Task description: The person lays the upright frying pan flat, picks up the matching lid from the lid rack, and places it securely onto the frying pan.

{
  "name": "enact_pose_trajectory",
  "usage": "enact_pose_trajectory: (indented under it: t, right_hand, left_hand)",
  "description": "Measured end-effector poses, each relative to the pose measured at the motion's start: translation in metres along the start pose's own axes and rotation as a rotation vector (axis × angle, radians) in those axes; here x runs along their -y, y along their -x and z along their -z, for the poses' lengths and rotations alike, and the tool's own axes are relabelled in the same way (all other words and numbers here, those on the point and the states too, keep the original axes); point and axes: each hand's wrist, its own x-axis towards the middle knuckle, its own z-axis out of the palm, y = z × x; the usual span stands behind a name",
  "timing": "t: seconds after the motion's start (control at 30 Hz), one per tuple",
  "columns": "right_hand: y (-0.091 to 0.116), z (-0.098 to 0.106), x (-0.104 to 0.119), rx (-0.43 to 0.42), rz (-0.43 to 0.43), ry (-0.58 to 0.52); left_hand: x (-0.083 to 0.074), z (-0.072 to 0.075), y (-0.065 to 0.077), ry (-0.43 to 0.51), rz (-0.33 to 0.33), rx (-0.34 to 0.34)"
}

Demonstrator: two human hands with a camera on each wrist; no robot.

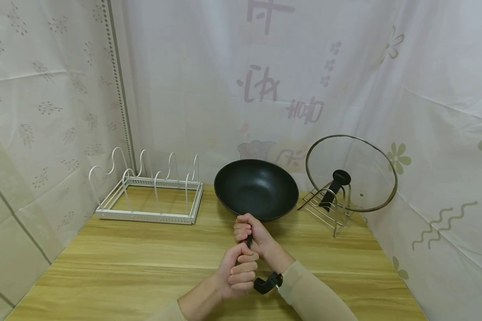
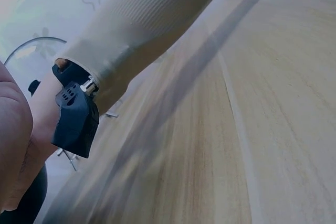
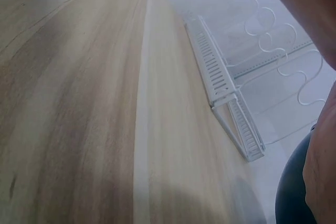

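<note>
A black wok (image 1: 257, 187) is in front of me in the head view, its inside tilted toward me. A shadow lies on the table below it. My right hand (image 1: 259, 234) grips its dark handle (image 1: 248, 241) near the pan. Closer to me, my left hand (image 1: 238, 271) is wrapped round the same handle, whose end is hidden by the fingers. Part of the wok's dark outer side (image 3: 294, 187) shows in the right wrist view, beside the edge of the right hand (image 3: 321, 166). The left wrist view catches the left palm (image 2: 13, 145) only at its edge.
To the left stands a white wire rack (image 1: 148, 217) with upright loops. At right, a glass lid (image 1: 369, 178) with a black knob leans in a small metal stand (image 1: 335, 223). Patterned curtains (image 1: 209, 89) hang round the wooden table (image 1: 144, 258).
</note>
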Motion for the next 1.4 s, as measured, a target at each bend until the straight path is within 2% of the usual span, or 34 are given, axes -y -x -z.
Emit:
enact_pose_trajectory:
  t: [0.73,1.4]
  right_hand:
    - [0.004,0.014,-0.005,-0.042,-0.031,-0.036]
    - [0.003,0.019,-0.007,-0.050,-0.028,-0.015]
  left_hand:
    - [0.006,0.007,0.000,0.012,0.018,-0.038]
    - [0.007,0.010,0.001,0.028,0.017,-0.015]
